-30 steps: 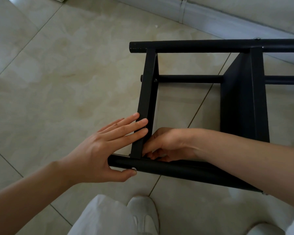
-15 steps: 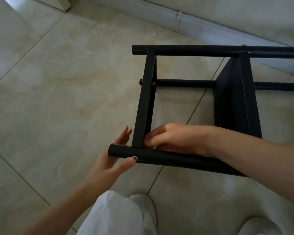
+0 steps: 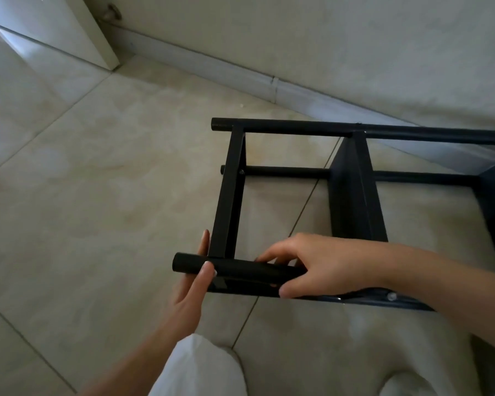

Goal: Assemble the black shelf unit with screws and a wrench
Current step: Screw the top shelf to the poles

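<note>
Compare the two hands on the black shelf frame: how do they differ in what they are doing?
The left hand reaches up from below with fairly straight fingers, thumb over the near tube by its open end; the right hand comes from the side and curls around that tube. The left hand sits outside the upright bar, the right inside it. Both touch the same tube.

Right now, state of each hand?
Left hand: holds the near black tube between thumb and fingers, by its end.
Right hand: curled around the same tube.
</note>
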